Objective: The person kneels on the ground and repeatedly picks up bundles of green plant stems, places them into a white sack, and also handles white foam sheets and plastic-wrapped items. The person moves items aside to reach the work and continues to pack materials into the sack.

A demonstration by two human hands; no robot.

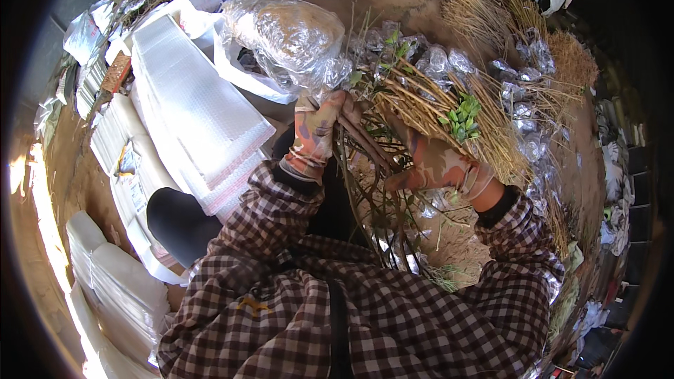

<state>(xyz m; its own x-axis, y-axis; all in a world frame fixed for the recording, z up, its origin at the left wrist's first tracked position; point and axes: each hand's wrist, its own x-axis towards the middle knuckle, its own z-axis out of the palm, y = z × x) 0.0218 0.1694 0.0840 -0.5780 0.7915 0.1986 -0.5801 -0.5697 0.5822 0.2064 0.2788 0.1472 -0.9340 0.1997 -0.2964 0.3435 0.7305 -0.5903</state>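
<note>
My left hand (317, 129), in a patterned glove, is closed at the neck of a root ball wrapped in clear plastic film (297, 31), where the woody stems come out. The ball points away from me, and the brown stems (366, 142) run back toward my jacket. My right hand (434, 160), gloved alike, is beside the branches with its fingers spread; part of it lies behind thin twigs, and whether it grips any is unclear. A sprig of green leaves (463, 117) shows just beyond the right hand.
Stacked bubble-wrap bags (195, 110) lie at the left, with a white plastic bag (247, 81) by the ball. Bundles of bare stems (489, 116) with film-wrapped roots (526, 116) cover the ground at right. More packed plastic sleeves (118, 279) lie at lower left.
</note>
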